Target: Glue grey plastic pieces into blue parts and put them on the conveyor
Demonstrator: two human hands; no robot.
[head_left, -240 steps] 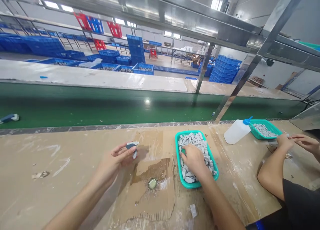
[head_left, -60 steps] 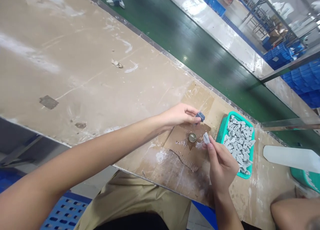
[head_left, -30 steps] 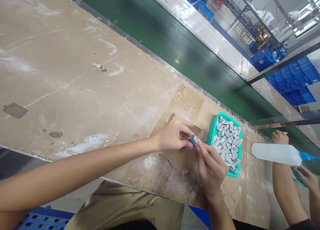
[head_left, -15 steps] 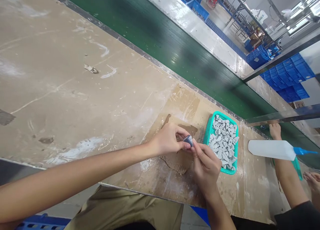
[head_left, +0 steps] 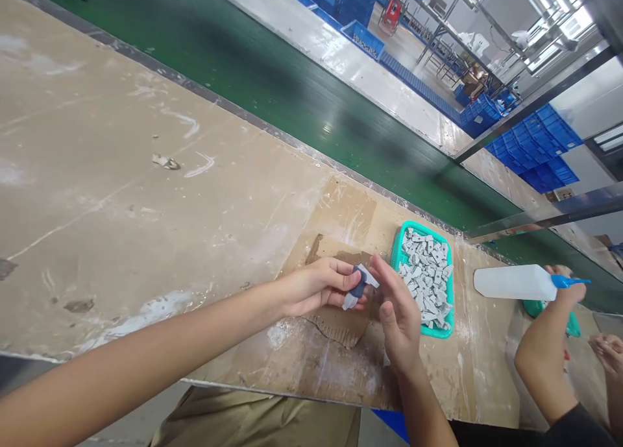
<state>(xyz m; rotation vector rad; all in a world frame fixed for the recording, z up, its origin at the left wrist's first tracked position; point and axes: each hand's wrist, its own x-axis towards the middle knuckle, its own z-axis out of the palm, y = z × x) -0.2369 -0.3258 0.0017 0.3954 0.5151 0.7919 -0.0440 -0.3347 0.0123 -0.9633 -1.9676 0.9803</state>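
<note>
My left hand (head_left: 324, 285) pinches a small dark blue and light grey piece (head_left: 359, 285) between thumb and fingers, above a torn sheet of cardboard (head_left: 335, 320) on the bench. Pale grey parts stick out at both ends of the piece. Just to its right, my right hand (head_left: 402, 314) has its fingers stretched out and apart, with nothing held in it. Beyond that hand stands a green plastic basket (head_left: 450, 304) full of small light grey pieces (head_left: 426, 272).
A white squeeze bottle (head_left: 511, 283) with a blue nozzle lies right of the basket. A co-worker's arm (head_left: 548, 362) reaches in at the far right, near another green basket (head_left: 574, 324). Along the bench's back edge runs a green conveyor belt (head_left: 272, 90). Dried scraps (head_left: 165, 161) dot the worn bench.
My right hand has come off the blue and grey piece and opened. The left hand keeps the piece, now turned to show more of it. A dark and white item appears on the belt, top left.
</note>
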